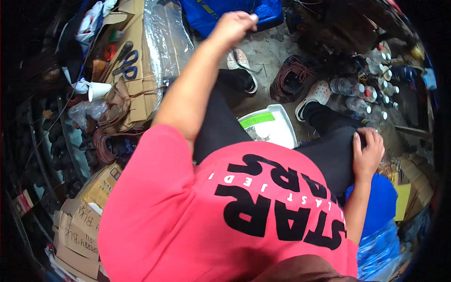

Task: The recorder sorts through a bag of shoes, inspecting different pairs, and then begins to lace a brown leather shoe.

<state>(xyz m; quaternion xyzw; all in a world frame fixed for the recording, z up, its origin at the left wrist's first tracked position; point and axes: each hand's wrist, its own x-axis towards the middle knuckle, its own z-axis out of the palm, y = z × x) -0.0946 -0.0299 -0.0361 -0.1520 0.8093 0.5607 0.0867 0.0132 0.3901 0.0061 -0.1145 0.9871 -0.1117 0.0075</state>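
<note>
Lying crosswise (partly seen) is a blue bag (pixel 225 5).

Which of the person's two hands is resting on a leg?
The right hand, lying on the black-clad right leg; the left hand is raised instead, showing in front of the blue bag.

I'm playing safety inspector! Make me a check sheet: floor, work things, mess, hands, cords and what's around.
Floor: grey, dirty-looking.
Work things: blue bag near the left hand; white tub with green strip.
Mess: clear bottles on the right; white cup on the left.
Hands: left hand stretched out, grip unclear; right hand resting on the right knee.
Cords: reddish cords tangled between the shoes.
Surroundings: cardboard boxes lower left; blue plastic lower right.
</note>
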